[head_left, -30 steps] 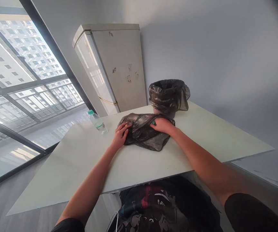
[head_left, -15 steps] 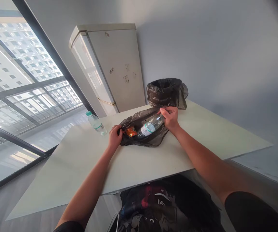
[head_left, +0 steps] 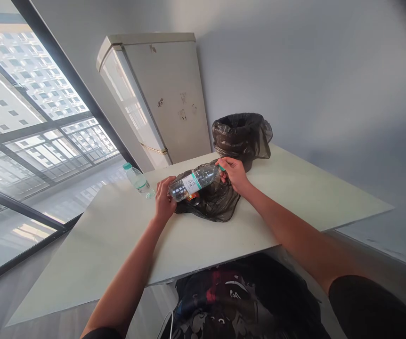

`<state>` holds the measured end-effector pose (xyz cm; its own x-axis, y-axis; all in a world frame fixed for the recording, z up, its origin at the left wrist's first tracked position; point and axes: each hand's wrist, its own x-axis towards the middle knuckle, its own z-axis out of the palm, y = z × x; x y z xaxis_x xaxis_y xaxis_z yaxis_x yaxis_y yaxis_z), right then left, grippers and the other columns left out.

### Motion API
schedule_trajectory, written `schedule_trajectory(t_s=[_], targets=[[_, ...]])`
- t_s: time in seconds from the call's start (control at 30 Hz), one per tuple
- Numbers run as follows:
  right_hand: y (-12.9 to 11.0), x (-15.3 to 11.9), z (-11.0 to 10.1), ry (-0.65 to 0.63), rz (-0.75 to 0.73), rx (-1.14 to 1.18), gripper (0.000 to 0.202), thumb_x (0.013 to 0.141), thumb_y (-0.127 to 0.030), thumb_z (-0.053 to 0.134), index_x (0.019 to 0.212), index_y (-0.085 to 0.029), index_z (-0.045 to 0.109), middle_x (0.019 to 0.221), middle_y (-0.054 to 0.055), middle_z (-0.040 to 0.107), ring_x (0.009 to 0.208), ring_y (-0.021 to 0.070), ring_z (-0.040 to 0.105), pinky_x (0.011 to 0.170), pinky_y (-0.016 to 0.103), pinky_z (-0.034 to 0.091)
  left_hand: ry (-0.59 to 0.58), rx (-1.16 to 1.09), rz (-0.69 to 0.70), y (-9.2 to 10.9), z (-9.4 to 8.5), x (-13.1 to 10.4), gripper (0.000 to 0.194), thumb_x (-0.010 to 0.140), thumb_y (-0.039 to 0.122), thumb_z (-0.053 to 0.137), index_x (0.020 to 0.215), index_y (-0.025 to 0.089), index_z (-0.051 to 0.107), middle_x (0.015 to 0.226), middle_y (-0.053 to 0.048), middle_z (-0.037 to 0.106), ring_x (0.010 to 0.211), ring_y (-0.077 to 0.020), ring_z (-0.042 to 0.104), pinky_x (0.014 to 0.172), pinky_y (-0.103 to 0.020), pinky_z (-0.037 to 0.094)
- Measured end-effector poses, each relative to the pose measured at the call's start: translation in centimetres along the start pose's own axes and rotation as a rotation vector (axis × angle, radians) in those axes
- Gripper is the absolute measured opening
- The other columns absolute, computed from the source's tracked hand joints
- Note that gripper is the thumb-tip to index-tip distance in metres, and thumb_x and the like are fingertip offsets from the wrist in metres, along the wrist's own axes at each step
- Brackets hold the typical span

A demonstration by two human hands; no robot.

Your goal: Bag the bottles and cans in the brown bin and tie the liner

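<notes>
A clear plastic bottle (head_left: 206, 176) with a white and green label lies slantwise over the mouth of a black plastic bag (head_left: 224, 200). My right hand (head_left: 234, 173) is closed around its green cap and neck. At the bag's left edge, my left hand (head_left: 165, 195) has its fingers curled on the plastic, and the bottle's base rests close against it, partly hiding the thumb. An orange can (head_left: 193, 198) shows inside the bag, under the bottle. To the left, a second clear bottle (head_left: 138, 181) with a green cap stands on the white table (head_left: 118, 240).
Behind the bag stands a bin (head_left: 241, 132) lined with another black bag. A white fridge (head_left: 167, 94) is beyond the table, against the grey wall (head_left: 295, 70). Dark-framed glass windows (head_left: 36, 117) run along the left.
My right hand has let go of the bag's edge and taken the bottle by its cap. The bottle has come up out of the bag and shifted left, nearer my left hand.
</notes>
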<state>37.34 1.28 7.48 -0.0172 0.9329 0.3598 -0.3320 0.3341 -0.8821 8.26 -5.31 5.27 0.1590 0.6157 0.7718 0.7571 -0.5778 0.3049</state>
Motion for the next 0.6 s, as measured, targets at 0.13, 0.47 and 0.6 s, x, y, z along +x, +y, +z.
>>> schedule_trajectory(t_s=[0.13, 0.47, 0.6], targets=[[0.0, 0.3, -0.5, 0.020, -0.055, -0.051, 0.052, 0.078, -0.070, 0.081, 0.083, -0.019, 0.074, 0.056, -0.005, 0.052, 0.044, 0.0095, 0.045, 0.038, 0.023, 0.041, -0.200, -0.002, 0.149, 0.4, 0.0, 0.2, 0.077, 0.074, 0.009, 0.055, 0.150, 0.021, 0.049, 0.146, -0.015, 0.063, 0.133, -0.0322, 0.057, 0.115, -0.052, 0.045], [-0.8, -0.5, 0.5, 0.025, -0.125, -0.066, 0.052, 0.078, -0.071, 0.080, 0.082, -0.020, 0.075, 0.059, -0.004, 0.052, 0.052, 0.0102, 0.040, 0.048, 0.025, 0.037, -0.659, -0.077, 0.294, 3.0, -0.2, -0.2, 0.098, 0.087, 0.032, 0.069, 0.170, 0.026, 0.017, 0.163, -0.017, 0.048, 0.146, -0.0369, 0.050, 0.131, -0.063, 0.016], [-0.6, -0.4, 0.5, 0.021, -0.131, -0.047, 0.051, 0.080, -0.070, 0.080, 0.079, -0.018, 0.074, 0.061, -0.003, 0.053, 0.054, 0.0097, 0.040, 0.049, 0.024, 0.033, -0.784, -0.289, 0.280, 3.1, 0.2, -1.0, 0.135, 0.077, 0.070, 0.082, 0.173, 0.025, -0.003, 0.177, -0.021, 0.022, 0.161, -0.0456, 0.027, 0.133, -0.067, 0.002]])
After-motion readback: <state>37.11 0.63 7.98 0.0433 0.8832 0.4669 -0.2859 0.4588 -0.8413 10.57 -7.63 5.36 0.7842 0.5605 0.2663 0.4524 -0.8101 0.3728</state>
